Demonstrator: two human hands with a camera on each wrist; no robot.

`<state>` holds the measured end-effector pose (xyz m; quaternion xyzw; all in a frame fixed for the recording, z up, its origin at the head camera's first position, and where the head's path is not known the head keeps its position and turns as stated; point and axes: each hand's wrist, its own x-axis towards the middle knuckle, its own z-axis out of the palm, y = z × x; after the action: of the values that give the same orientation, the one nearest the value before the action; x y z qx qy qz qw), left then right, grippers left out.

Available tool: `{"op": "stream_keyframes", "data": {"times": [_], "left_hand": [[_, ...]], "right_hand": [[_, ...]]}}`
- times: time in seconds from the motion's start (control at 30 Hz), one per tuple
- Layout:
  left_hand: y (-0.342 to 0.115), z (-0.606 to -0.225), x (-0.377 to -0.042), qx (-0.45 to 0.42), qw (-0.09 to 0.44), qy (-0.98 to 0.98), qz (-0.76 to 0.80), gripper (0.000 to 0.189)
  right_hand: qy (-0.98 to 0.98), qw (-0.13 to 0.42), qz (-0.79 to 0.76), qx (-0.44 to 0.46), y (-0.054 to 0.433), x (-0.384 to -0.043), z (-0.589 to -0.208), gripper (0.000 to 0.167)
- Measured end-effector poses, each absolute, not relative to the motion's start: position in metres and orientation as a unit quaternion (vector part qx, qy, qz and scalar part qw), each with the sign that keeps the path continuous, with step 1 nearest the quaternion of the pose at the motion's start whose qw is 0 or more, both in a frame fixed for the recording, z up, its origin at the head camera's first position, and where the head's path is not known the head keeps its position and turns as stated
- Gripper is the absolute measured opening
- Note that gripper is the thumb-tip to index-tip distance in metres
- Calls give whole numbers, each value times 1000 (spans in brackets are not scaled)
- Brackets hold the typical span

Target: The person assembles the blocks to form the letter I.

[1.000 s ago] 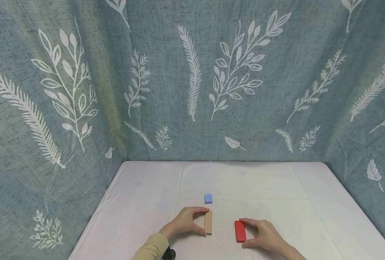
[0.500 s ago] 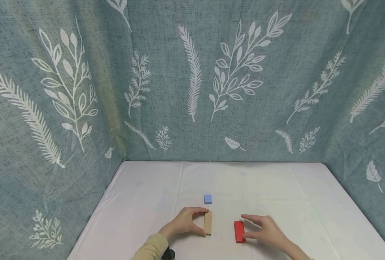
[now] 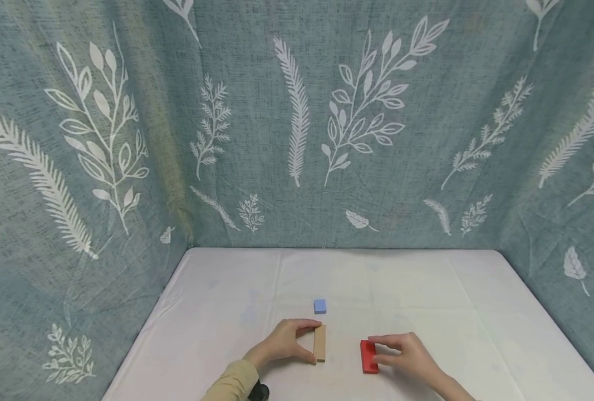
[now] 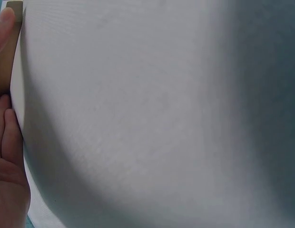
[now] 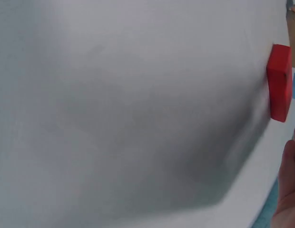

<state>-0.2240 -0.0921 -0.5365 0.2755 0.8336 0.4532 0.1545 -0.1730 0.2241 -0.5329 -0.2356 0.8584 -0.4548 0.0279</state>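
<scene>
My left hand (image 3: 283, 341) spans a light tan wooden block (image 3: 319, 343) lengthwise, pinching it with the thumb at the near end and the fingers at the far end. The left wrist view shows the same block (image 4: 8, 52) at the upper left edge, between thumb and fingers. To the right, a red rectangular block (image 3: 369, 357) lies on the table. My right hand (image 3: 408, 354) hovers at it with thumb and index finger apart, overlapping the block in the head view. In the right wrist view, the visible fingers stand off from the red block (image 5: 280, 83).
A small blue cube (image 3: 319, 306) sits just beyond the tan block's far end. The table (image 3: 427, 289) has a white cloth, and a green leaf-patterned curtain (image 3: 256, 128) encloses its back and sides. A black device (image 3: 259, 392) is near the left wrist.
My right thumb and index finger came off the red block's ends, lifted and drew closer together, then came back down over it. My left hand and the blocks stay put.
</scene>
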Motion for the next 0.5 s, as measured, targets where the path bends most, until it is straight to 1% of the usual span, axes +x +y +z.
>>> {"op": "stream_keyframes", "data": {"times": [0.5], "left_hand": [[-93,-536,-223,272,160,831,458,70]], "right_hand": [[885,33,-403,-232,219,-169,-543,34]]}}
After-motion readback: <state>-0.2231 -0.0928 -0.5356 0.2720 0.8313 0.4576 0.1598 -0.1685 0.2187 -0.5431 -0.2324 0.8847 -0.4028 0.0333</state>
